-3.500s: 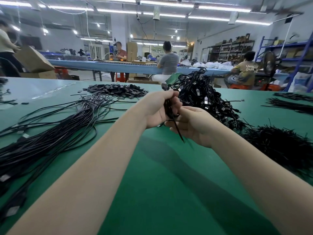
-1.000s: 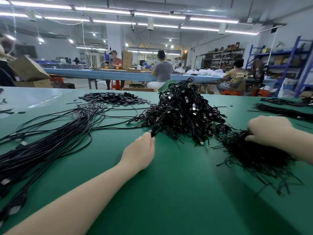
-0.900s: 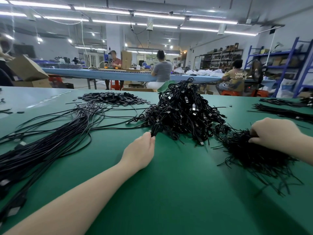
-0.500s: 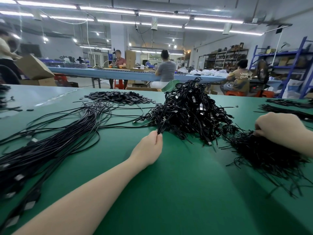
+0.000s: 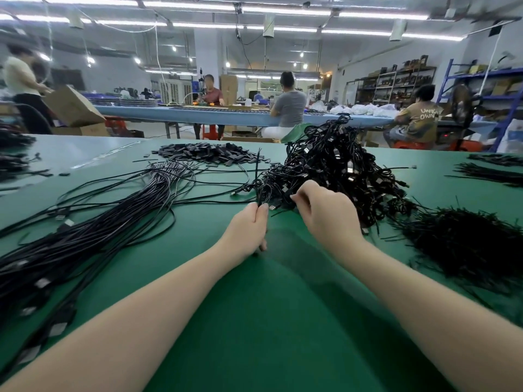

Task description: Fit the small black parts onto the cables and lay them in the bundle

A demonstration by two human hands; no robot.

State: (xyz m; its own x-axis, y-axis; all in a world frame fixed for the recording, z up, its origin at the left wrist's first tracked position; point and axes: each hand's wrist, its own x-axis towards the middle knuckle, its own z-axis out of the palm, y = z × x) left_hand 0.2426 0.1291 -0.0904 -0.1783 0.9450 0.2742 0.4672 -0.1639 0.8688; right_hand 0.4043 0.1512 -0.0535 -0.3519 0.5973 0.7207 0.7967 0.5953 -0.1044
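Left hand (image 5: 249, 227) pinched a thin black tie (image 5: 257, 176) upright at the near edge of the tangled cable heap (image 5: 334, 176); right hand (image 5: 328, 213) reached into that heap, its fingers curled, grip hidden. Small black parts (image 5: 206, 154) lay piled farther back on the green surface (image 5: 254, 321); loose long cables (image 5: 85, 236) stretched out left.

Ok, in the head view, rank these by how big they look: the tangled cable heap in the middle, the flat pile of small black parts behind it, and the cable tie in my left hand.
1. Tangled cable heap, clearly largest.
2. Flat pile of small black parts; farther from the camera, so it may be bigger than it looks.
3. Cable tie pinched in the left hand, smallest.
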